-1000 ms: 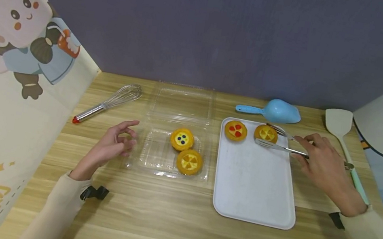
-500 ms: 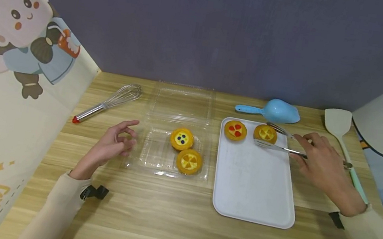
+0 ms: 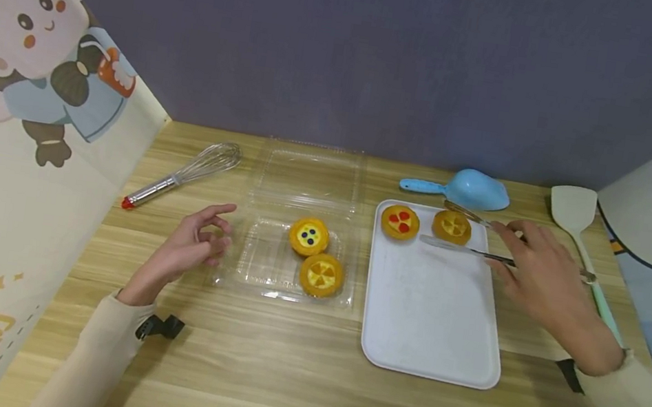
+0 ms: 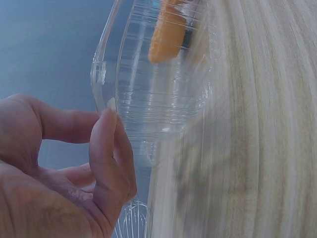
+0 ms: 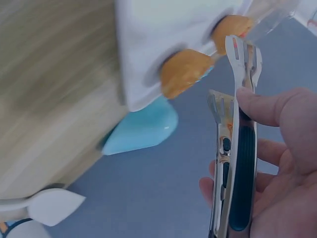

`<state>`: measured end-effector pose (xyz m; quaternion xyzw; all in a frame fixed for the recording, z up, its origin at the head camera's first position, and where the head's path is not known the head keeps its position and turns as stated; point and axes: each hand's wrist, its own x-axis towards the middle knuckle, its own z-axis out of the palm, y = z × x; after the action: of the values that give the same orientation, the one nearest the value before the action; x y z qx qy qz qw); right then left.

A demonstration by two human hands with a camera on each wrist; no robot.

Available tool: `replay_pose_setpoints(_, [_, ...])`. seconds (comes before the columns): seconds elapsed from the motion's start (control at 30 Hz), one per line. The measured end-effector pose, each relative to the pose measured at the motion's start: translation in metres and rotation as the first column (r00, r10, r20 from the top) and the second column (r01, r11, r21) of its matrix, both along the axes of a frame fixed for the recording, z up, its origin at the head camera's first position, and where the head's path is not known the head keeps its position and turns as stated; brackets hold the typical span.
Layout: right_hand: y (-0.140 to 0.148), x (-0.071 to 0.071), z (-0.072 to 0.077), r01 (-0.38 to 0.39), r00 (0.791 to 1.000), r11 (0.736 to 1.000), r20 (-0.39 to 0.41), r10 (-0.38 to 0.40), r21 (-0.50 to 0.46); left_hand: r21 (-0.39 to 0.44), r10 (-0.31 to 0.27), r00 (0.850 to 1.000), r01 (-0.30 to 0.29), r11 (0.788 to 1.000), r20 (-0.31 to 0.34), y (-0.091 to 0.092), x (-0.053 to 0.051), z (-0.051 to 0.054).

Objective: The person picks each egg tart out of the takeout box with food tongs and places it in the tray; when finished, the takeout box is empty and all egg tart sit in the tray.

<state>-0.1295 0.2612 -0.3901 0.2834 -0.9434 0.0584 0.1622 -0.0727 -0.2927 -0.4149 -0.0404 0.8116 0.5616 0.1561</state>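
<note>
My right hand (image 3: 552, 284) holds metal tongs (image 3: 469, 251) with dark grips, their two arms apart. In the right wrist view, the tongs (image 5: 241, 134) are raised off the orange-patterned tart (image 5: 184, 73). That tart (image 3: 452, 227) sits at the back right of the white tray (image 3: 435, 316), beside a red-dotted tart (image 3: 400, 222). My left hand (image 3: 188, 247) hangs with loosely bent fingers by the left edge of the clear container (image 3: 268, 258); whether it touches is unclear. Inside the container are a blue-dotted tart (image 3: 309, 236) and another orange-patterned tart (image 3: 322, 275), side by side.
A whisk (image 3: 186, 173) lies at the back left. Behind the tray is a blue scoop (image 3: 478, 190). On the far right a pale spatula (image 3: 573, 209) with a green handle lies partly behind my right hand. The container's clear lid (image 3: 311, 177) lies folded back.
The tongs have turned, so their arms look narrower, and their tips have shifted slightly left and back from around the tart. My left hand has stayed almost in place.
</note>
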Motion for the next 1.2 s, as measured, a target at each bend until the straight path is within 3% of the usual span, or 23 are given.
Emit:
replay_pose_setpoints(0.3, [-0.043, 0.0, 0.017, -0.093, 0.996, 0.996, -0.006, 0.093, -0.019, -0.002, -0.003, 1.0, 0.003, 1.0, 0.002, -0.001, -0.001, 0.0])
replay_pose_setpoints(0.6, [-0.099, -0.004, 0.024, -0.239, 0.971, 0.968, -0.006, 0.24, -0.081, -0.006, 0.002, 1.0, -0.002, 1.0, 0.002, 0.0, -0.001, 0.001])
replay_pose_setpoints(0.93, [-0.153, -0.006, 0.017, -0.346, 0.937, 0.938, 0.048, 0.346, -0.006, 0.006, 0.007, 1.0, -0.007, 1.0, 0.0, 0.0, -0.002, -0.003])
replay_pose_setpoints(1.2, [-0.182, -0.009, 0.008, -0.378, 0.917, 0.926, 0.145, 0.371, 0.021, 0.01, 0.013, 1.0, -0.013, 1.0, -0.003, 0.001, 0.0, -0.002])
